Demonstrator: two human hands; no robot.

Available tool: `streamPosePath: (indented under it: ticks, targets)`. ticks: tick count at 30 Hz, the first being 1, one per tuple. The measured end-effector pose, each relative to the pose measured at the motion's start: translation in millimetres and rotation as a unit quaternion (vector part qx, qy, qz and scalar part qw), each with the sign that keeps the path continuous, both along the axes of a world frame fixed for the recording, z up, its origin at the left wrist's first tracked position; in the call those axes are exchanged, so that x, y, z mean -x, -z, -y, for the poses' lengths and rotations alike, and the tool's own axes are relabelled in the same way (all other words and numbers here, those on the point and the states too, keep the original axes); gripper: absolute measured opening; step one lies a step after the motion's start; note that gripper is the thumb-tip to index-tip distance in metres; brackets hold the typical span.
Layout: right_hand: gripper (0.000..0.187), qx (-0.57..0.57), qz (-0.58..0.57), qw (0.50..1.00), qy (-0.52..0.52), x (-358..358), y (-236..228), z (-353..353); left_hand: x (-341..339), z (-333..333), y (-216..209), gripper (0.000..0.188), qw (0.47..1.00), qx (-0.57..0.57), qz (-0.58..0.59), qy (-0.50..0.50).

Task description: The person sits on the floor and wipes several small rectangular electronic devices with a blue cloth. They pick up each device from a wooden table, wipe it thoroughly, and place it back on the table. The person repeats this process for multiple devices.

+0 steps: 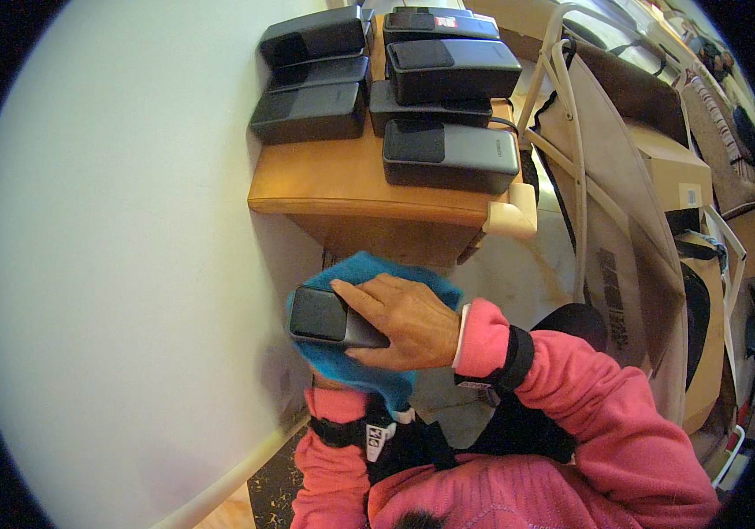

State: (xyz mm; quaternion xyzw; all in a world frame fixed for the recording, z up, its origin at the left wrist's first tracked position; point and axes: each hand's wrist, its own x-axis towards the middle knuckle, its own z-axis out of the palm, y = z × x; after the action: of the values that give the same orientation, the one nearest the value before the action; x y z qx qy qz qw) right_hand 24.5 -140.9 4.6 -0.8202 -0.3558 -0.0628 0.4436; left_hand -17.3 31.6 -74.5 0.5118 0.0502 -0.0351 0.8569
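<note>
A dark grey box-shaped electronic device [317, 314] with a glossy black end panel is held in front of me, low and near the wall. My right hand [412, 319] lies over it, thumb and fingers closed round its sides. A blue cloth [362, 268] wraps round beneath the device and sticks out on both sides. My left hand [328, 383] is under the cloth, bearing the cloth and device from below; only a bit near the wrist shows, and its fingers are hidden.
Beyond my hands is a wooden cabinet [316, 176] bearing several similar dark devices [452, 154] in two rows. A pale corner guard [515, 212] covers its near right corner. The white wall [122, 220] runs along the left. A folded brown fabric frame [611, 229] and cardboard boxes [673, 176] stand right.
</note>
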Motion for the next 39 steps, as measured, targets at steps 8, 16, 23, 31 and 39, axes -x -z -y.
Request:
streamPosePath:
  ticks: [8, 16, 23, 31, 39]
  targets:
    - [0.075, -0.013, -0.071, 0.997, -0.002, -6, -4, 10, -37, -26, -41, 0.028, 0.974, -0.2, 0.087, -0.065]
    - [0.071, -0.12, -0.34, 0.927, -0.102, -14, -1, 23, -44, -24, -37, 0.028, 0.997, -0.061, 0.001, -0.04]
    - [0.069, -0.227, -0.478, 0.844, -0.087, -11, 2, 17, -42, -21, -48, 0.033, 0.984, -0.171, 0.016, -0.047]
    - [0.055, -0.226, -0.469, 0.851, -0.067, -11, 14, 15, -35, 2, -112, 0.031, 0.97, -0.211, 0.118, -0.015]
    - [0.037, -0.195, -0.313, 0.928, -0.062, -18, 33, 16, -21, 38, -146, 0.035, 0.723, -0.553, 0.384, 0.155]
